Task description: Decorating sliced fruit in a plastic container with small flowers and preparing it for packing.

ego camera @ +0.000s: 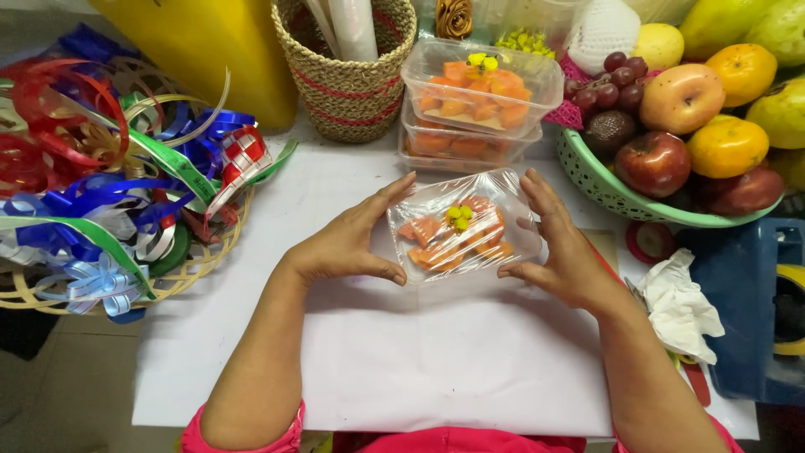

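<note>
We clamp both hands, left (348,243) and right (562,247), on a film-wrapped clear tray (464,225) of glossy orange fruit chunks.

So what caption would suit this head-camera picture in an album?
Left hand and right hand grip a film-wrapped tray of orange fruit pieces above white paper.

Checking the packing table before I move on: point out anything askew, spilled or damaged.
Nothing spilled or damaged. The wrapped fruit tray sits tilted between the left hand and right hand, not square to the white sheet. A crumpled tissue lies at the right edge, and loose ribbons overflow the flat basket.
</note>
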